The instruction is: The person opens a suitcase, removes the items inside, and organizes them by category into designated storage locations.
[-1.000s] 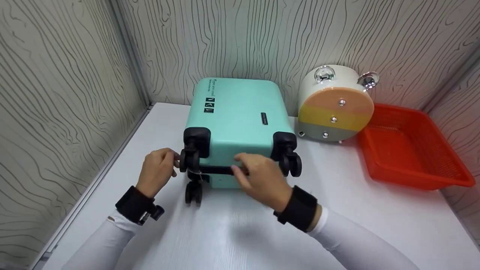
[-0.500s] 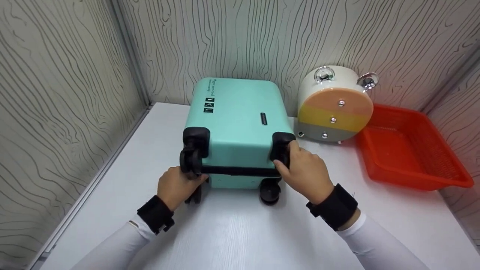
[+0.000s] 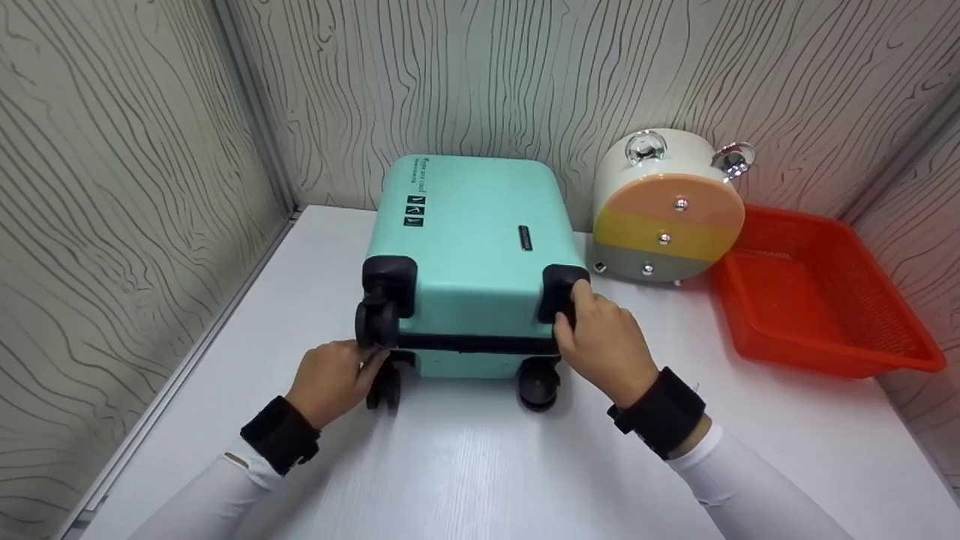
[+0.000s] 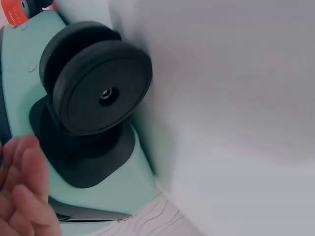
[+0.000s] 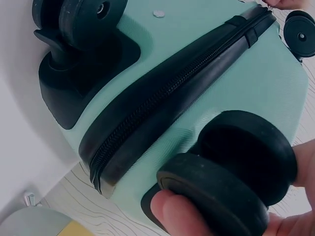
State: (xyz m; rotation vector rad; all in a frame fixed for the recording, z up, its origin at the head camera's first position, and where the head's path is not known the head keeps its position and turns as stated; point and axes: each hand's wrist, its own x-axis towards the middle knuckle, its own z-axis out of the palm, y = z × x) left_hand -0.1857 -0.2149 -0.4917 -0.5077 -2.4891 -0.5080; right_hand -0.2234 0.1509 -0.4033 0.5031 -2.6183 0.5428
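Observation:
A mint-green hard-shell suitcase (image 3: pixel 472 225) lies flat on the white table, wheel end toward me. A black zipper band (image 3: pixel 472 343) runs across that end. My right hand (image 3: pixel 609 345) grips the upper right caster wheel (image 5: pixel 246 152), fingers and thumb around it. At the left corner my left hand (image 3: pixel 330 379) pinches the zipper pull (image 5: pixel 269 7), its fingertips partly hidden under the upper left wheel (image 3: pixel 376 322). The lower left wheel (image 4: pixel 103 88) stands close beside the left fingers (image 4: pixel 34 164). Opposite it is the lower right wheel (image 3: pixel 538 384).
A round drawer box (image 3: pixel 671 210) with orange, yellow and grey bands stands right of the suitcase. Beyond it sits a red plastic basket (image 3: pixel 832 360). Wood-grain panels (image 3: pixel 480 75) close off the back and sides of the table (image 3: pixel 465 465).
My right hand has moved from the zipper band to the upper right wheel and holds it. My left hand went in under the upper left wheel, then drew slightly back left.

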